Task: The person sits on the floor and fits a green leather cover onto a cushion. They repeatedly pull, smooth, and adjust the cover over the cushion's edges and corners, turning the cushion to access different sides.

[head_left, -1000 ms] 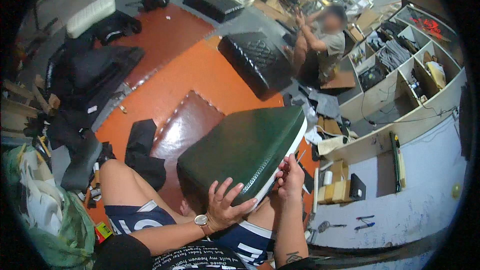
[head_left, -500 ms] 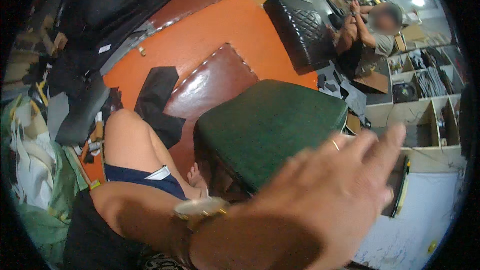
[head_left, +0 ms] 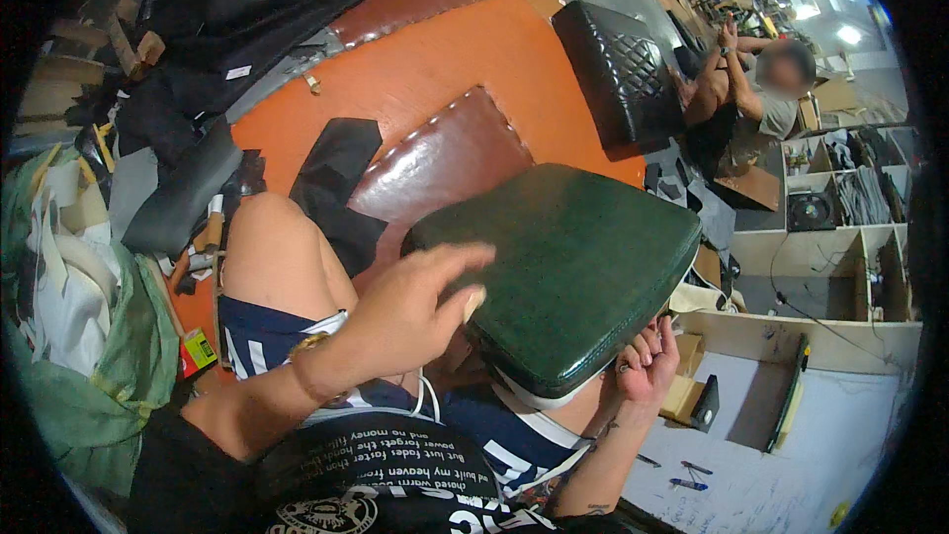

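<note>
Here, a black quilted block (head_left: 625,74) and a glossy brown sheet (head_left: 450,153) lie beyond our green leather-look cushion (head_left: 573,257), near corner pointing at us, long axis unclear. Our left hand (head_left: 410,292) spreads half-wide by its left edge; our right hand (head_left: 647,361) curls at its right edge, grip impossible to tell.

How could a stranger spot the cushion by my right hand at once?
Start at the orange floor, then come down to the navy shorts. Just ahead of them, beside the right hand, sits a thick cushion. Its dark green cover sets it apart from the black quilted cushion and glossy maroon panel beyond.
</note>
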A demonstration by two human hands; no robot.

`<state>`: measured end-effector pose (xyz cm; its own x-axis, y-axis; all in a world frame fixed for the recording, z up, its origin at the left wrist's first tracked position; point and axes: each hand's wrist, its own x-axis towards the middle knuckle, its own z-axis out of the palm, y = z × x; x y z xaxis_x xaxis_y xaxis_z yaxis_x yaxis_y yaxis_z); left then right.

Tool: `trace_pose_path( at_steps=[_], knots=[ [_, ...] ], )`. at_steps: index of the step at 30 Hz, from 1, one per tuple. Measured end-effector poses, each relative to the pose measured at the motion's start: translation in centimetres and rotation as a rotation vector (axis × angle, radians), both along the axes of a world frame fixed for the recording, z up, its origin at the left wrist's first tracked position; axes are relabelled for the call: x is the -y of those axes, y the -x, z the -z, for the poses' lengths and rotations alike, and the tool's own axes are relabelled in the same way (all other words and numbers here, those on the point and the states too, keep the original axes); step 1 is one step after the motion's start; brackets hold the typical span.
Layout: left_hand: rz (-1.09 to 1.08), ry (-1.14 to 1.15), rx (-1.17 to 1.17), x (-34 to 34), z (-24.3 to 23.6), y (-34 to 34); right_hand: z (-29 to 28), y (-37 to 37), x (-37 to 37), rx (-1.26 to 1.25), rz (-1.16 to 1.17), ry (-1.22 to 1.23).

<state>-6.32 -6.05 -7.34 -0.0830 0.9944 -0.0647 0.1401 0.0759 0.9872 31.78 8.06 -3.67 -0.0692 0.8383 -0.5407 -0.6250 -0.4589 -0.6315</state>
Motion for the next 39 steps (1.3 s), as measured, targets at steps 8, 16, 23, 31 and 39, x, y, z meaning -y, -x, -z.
trace_pose_path(
  at_steps=[8,16,23,31,39],
  knots=[
    [0.139,-0.06,-0.163,4.6,6.5,-7.9,-1.1,3.3,-0.2,0.363,-0.024,0.036],
    [-0.166,0.078,-0.109,3.4,4.1,-6.3,-2.2,9.1,1.5,0.488,-0.214,-0.073],
    [-0.259,-0.117,-0.181,0.0,-2.2,4.1,2.3,22.5,13.2,0.73,-0.367,-0.638],
    [-0.536,-0.053,-0.448,2.7,-5.4,0.4,-8.2,13.3,10.9,0.477,-1.311,-1.01],
    [-0.553,-0.289,-0.575,2.0,-0.6,-0.2,-4.2,13.0,-7.5,0.875,-0.345,-0.76]
  ],
)
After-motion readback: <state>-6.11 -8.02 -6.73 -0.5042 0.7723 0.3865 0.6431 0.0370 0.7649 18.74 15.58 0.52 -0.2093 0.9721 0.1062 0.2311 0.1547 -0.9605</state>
